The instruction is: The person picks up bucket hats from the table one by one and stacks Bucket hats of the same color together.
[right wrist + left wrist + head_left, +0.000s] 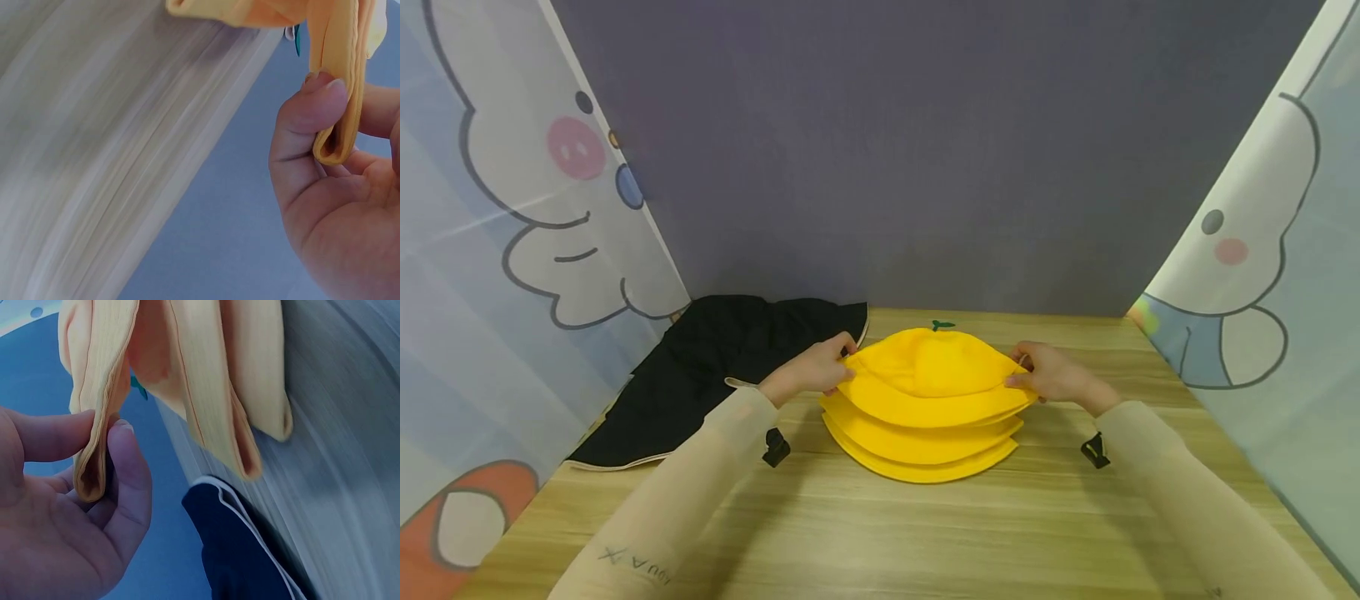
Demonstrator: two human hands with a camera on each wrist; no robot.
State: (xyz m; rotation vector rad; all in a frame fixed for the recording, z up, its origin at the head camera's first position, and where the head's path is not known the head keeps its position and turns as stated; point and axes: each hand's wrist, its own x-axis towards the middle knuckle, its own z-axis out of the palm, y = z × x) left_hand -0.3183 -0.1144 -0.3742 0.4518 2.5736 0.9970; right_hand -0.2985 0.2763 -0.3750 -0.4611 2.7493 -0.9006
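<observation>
A yellow bucket hat with a small green sprout on its crown lies on top of a stack. Below it, the brims of more yellow hats fan out toward the near side. My left hand pinches the left end of the top hat's brim. The left wrist view shows the folded brim between thumb and fingers, with two lower brims hanging apart from it. At the opposite end my right hand pinches the same brim, seen folded in the right wrist view.
Black fabric with pale edging lies on the wooden table, left of the hats and partly behind my left arm. A dark grey panel stands at the back. Cartoon-printed sheets hang on both sides.
</observation>
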